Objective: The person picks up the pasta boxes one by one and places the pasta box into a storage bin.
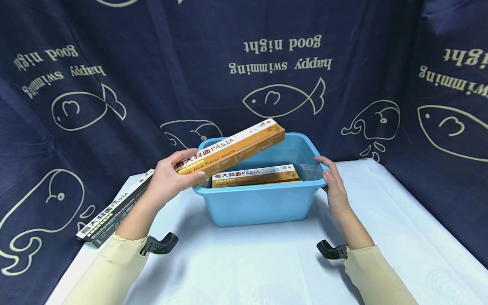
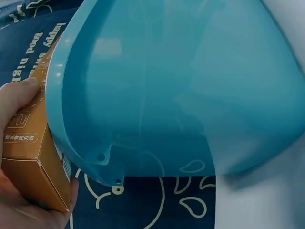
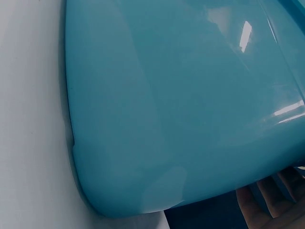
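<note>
My left hand (image 1: pixel 170 176) grips one end of an orange and white pasta box (image 1: pixel 232 148) labelled crab roe flavor sauce. The box slants up to the right, its far end over the blue plastic bin (image 1: pixel 259 207). In the left wrist view, thumb and fingers wrap the orange pasta box (image 2: pixel 35 143) beside the bin's rim (image 2: pixel 55 95). Inside the bin lies a second crab roe pasta box (image 1: pixel 255 176). At the bin's right end, my right hand (image 1: pixel 335 188) holds the rim; the right wrist view has its fingers (image 3: pixel 271 200) beside the bin's wall (image 3: pixel 167 105).
A dark pasta box (image 1: pixel 114 212), labelled black pepper, lies slantwise on the white-covered table (image 1: pixel 251 262) left of the bin, partly behind my left forearm. Navy cloth (image 1: pixel 213 51) with fish drawings hangs behind and at both sides.
</note>
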The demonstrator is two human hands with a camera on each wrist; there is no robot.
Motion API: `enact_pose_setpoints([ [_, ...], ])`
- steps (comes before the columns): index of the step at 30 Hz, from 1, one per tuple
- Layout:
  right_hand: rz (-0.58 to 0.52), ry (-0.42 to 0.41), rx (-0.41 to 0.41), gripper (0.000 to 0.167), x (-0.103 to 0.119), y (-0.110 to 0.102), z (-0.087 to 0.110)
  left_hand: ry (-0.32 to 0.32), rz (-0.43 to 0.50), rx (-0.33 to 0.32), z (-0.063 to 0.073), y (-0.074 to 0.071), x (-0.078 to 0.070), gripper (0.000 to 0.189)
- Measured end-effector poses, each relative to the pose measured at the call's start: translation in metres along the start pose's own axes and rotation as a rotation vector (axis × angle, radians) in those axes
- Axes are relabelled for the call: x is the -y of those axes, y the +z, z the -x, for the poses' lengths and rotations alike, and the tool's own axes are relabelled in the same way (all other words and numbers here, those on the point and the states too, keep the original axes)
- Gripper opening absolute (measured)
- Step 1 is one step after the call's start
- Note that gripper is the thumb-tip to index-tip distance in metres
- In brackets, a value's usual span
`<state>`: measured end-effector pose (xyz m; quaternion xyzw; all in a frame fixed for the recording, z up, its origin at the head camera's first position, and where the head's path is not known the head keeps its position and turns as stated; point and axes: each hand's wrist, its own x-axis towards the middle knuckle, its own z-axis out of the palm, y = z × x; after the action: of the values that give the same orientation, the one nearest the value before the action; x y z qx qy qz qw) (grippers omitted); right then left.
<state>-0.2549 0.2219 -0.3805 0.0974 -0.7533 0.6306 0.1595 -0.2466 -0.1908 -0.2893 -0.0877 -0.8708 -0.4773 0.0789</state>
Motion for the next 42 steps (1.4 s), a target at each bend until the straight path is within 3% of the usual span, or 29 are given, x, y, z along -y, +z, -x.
enact_pose_setpoints([
  [27,0.033,-0.011,0.013,0.054,-0.001,0.000,0.000,0.083,-0.013,0.066,-0.027,0.015,-0.007,0.076],
  [36,0.017,-0.021,0.016,0.054,-0.001,0.001,-0.001,0.101,-0.007,0.134,-0.032,0.024,-0.009,0.075],
  [42,0.017,-0.017,0.014,0.053,-0.002,0.000,0.000,0.104,-0.056,0.184,-0.034,0.030,-0.013,0.073],
])
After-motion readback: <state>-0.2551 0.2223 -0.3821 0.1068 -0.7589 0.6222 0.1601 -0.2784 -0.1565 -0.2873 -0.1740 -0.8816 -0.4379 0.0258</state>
